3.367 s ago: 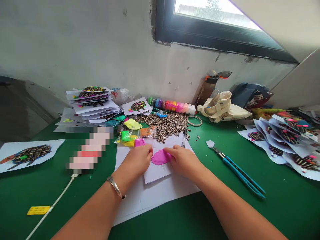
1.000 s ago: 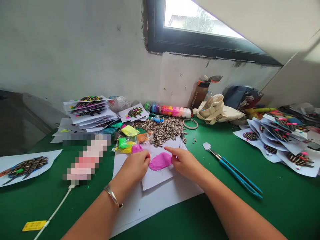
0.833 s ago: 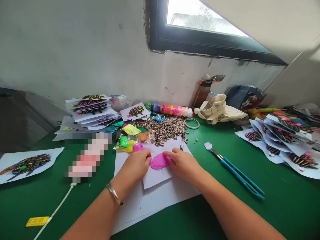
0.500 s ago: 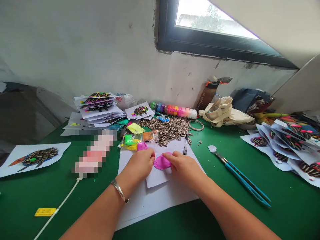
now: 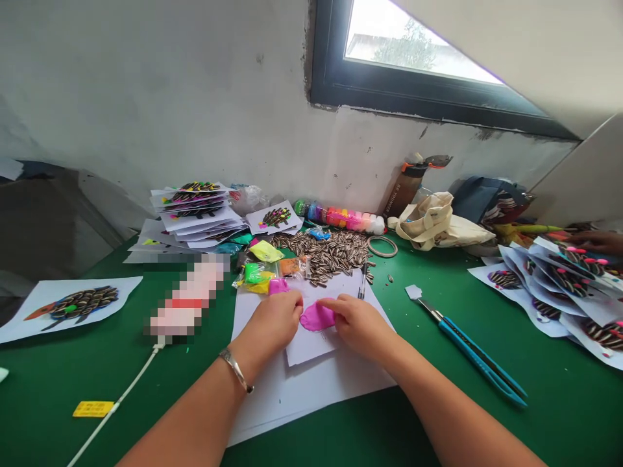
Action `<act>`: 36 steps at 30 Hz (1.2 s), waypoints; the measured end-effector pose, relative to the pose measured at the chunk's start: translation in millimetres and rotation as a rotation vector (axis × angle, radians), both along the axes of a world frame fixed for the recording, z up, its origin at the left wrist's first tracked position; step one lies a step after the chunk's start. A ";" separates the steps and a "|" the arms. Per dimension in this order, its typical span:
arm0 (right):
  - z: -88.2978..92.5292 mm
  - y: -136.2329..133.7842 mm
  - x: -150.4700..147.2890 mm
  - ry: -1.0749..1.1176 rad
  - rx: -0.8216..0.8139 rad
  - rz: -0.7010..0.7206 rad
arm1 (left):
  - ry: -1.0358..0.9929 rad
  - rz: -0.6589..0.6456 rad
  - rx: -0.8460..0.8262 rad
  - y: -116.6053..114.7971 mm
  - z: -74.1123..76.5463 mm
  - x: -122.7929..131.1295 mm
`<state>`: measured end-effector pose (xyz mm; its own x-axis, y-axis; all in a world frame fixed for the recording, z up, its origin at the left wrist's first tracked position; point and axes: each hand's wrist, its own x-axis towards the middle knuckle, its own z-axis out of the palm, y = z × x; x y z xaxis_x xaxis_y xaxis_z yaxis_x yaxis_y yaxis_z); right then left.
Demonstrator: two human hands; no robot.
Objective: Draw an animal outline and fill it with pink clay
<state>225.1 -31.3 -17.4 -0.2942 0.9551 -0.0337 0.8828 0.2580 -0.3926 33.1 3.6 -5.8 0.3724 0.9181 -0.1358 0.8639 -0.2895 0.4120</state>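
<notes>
— As two bare hands meet over the counter (image 5: pixel 574 415), what lies between them?
— Clay (image 5: pixel 317 316), pink, a flattened lump on a small white sheet (image 5: pixel 311 347). That sheet tops a few larger papers (image 5: pixel 302 395) on the green counter, near the person.
— And the fingers?
— Left hand (image 5: pixel 272 322): fingers bunched together and curled down, tips at the clay's left edge. Right hand (image 5: pixel 357 322): fingers side by side, the forefinger lying along the clay's far right rim. Whether either hand pinches the clay or only presses it cannot be told, since the knuckles hide the tips. A metal bangle (image 5: pixel 237 370) circles the left wrist.
— Around them?
— Just beyond the sheet lies a heap of striped seeds (image 5: pixel 331 250), with a pen (image 5: pixel 363 285) at its near right edge and small bags (image 5: pixel 257 272) of bright clay at its left. Farther back, a row of coloured tubs (image 5: pixel 341 217) runs along the wall, beside a tape ring (image 5: pixel 382 245), a bottle (image 5: pixel 406 185) and a cloth bag (image 5: pixel 433 220).
— To the sides?
— Right of the papers, a blue-handled knife (image 5: pixel 479 363) lies apart on the counter. A stack (image 5: pixel 195 207) of finished seed pictures stands far left. A single picture (image 5: pixel 73 303) lies at the left edge. A fan (image 5: pixel 559 279) of more spreads at the right, where another person's hand (image 5: pixel 601 241) shows at the frame's edge. A white cable (image 5: pixel 121 399) and a yellow tag (image 5: pixel 92 408) lie near left.
</notes>
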 end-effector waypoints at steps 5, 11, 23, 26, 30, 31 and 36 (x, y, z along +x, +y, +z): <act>-1.0 -0.2 -0.4 -0.047 -0.005 -0.005 | -0.004 0.004 -0.004 0.5 -1.7 0.0; 3.2 -0.9 -7.2 -0.117 -0.012 -0.021 | -0.007 0.001 -0.011 -0.4 0.0 0.2; -3.4 3.3 1.1 0.105 -0.045 -0.059 | 0.010 0.014 -0.026 -0.3 2.0 1.1; -1.8 4.0 1.5 0.178 -0.055 -0.082 | 0.012 0.012 -0.025 0.0 2.3 1.4; 1.8 9.2 16.4 0.697 -0.279 -0.177 | 0.014 0.012 -0.025 -0.3 4.5 1.3; 2.7 10.2 20.7 0.811 -0.320 -0.203 | 0.016 0.013 -0.028 -0.4 5.5 1.3; 3.9 10.4 27.2 0.915 -0.317 -0.264 | 0.023 0.017 -0.042 -0.1 9.5 2.3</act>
